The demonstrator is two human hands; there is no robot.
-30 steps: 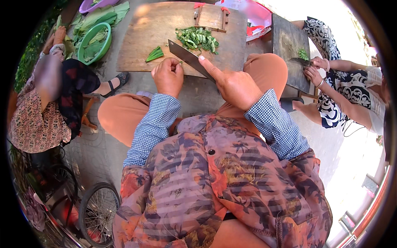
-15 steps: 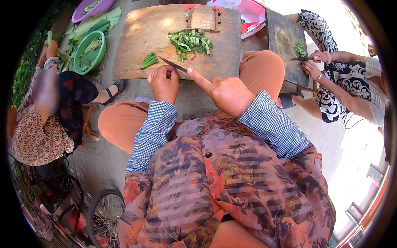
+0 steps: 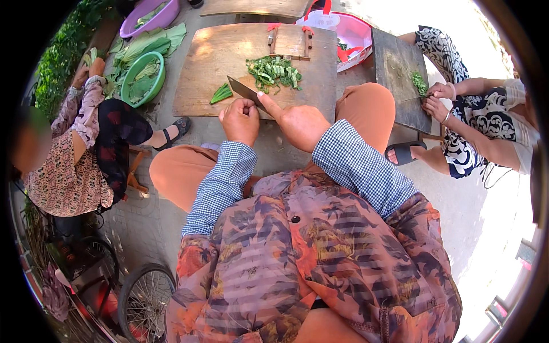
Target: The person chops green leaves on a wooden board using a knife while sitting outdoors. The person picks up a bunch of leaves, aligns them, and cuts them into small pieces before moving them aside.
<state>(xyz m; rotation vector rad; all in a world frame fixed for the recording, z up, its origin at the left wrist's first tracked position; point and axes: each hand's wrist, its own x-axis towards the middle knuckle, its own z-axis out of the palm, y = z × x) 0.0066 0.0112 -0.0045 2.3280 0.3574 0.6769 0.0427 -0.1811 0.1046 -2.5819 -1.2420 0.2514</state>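
Observation:
My right hand [image 3: 301,126] grips a knife, its index finger stretched along the back of the blade [image 3: 243,90]. The blade's broad side shows, slanting up and leftward over the near edge of the wooden table [image 3: 197,74]. Close beside it, my left hand [image 3: 239,121] is closed with curled fingers; whatever it may hold is hidden. A bunch of cut green leaf pieces [image 3: 221,94] lies just left of the blade tip. Behind the blade spreads a pile of chopped leafy greens [image 3: 275,73].
A small wooden frame [image 3: 290,56] rests at the table's far side. Green [image 3: 160,80] and purple [image 3: 173,12] basins and large leaves [image 3: 146,47] are at left, near a seated person. At right, another person cuts greens [image 3: 419,84] on a dark board [image 3: 394,68]. A pink basin [image 3: 363,46] stands behind.
The knife blade has turned, showing more of its broad side and pointing more steeply upward. My left hand has curled tighter. The whole view has shifted slightly, and the left person's arms have moved.

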